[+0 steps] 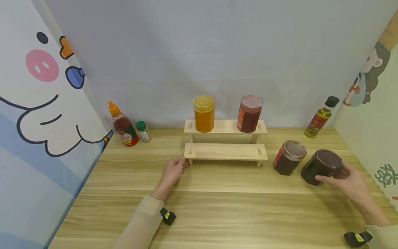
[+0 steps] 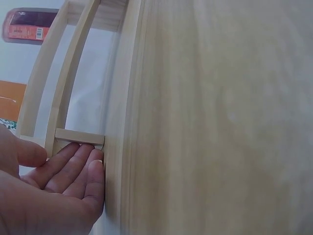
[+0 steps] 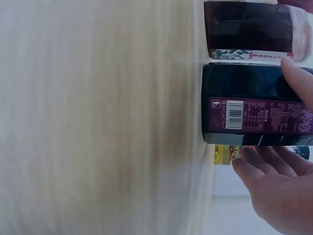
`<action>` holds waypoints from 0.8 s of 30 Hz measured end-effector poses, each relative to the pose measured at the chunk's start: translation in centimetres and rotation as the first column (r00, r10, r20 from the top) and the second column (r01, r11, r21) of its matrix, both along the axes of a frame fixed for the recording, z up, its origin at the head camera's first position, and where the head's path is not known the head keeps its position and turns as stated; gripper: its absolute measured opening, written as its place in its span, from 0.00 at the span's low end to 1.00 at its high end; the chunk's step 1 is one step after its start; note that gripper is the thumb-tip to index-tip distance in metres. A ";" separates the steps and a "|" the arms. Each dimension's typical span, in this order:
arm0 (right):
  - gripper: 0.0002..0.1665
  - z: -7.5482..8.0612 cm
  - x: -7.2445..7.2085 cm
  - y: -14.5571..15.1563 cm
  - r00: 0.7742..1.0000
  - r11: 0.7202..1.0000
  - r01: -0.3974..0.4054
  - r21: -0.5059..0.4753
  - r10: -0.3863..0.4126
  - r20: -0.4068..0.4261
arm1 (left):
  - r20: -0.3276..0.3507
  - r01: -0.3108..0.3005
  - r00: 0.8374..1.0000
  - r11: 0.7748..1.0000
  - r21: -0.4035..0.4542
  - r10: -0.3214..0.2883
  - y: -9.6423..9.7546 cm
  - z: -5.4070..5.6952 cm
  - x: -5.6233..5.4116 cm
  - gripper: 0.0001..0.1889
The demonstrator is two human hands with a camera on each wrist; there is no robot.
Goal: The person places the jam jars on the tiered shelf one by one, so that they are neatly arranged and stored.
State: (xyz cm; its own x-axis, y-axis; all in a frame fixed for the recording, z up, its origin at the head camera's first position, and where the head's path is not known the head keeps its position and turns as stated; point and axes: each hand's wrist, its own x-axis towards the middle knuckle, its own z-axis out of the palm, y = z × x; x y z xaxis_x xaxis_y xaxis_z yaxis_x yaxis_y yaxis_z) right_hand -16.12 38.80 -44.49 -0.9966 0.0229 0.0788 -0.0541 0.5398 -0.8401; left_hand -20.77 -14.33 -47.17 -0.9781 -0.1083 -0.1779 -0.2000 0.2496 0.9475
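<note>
My right hand [image 1: 352, 180] is around a dark faceted jar [image 1: 321, 166], thumb on one side and fingers on the other. A purple label [image 3: 261, 115] with a barcode faces the right wrist camera. Next to it stands another dark jar [image 1: 290, 157] with a pale lid. My left hand [image 1: 174, 170] holds the left end of a two-step wooden rack [image 1: 225, 152], thumb against the lower plank and fingers at its leg [image 2: 80, 136]. On the upper step stand a jar of orange contents [image 1: 204, 116] and a jar of red contents [image 1: 249, 116].
At the left back stand a red sauce bottle [image 1: 124, 129] with an orange cap and a small green-capped shaker [image 1: 143, 132]. An oil bottle [image 1: 318, 119] with a black cap is near the right back corner. Printed cloths [image 1: 161, 62] hang around the wooden table [image 1: 224, 214].
</note>
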 end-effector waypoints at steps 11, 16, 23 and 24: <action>0.30 -0.2 -0.5 0.2 0.999 1.000 0.017 -0.011 -0.016 0.028 | 0.002 0.006 1.000 1.000 0.006 -0.006 -0.1 0.0 0.1 0.21; 0.28 -0.1 -0.7 0.2 0.999 1.000 -0.010 -0.022 0.010 0.030 | 0.003 0.008 1.000 1.000 0.003 -0.008 -0.1 0.0 0.0 0.21; 0.26 -0.1 -0.9 0.1 1.000 1.000 0.007 -0.007 -0.007 0.023 | 0.006 0.010 1.000 1.000 0.003 -0.010 -0.1 -0.1 -0.1 0.22; 0.25 -0.1 -1.0 0.1 1.000 1.000 0.015 -0.001 -0.015 0.016 | 0.008 0.010 1.000 1.000 0.004 -0.010 -0.1 -0.1 -0.1 0.22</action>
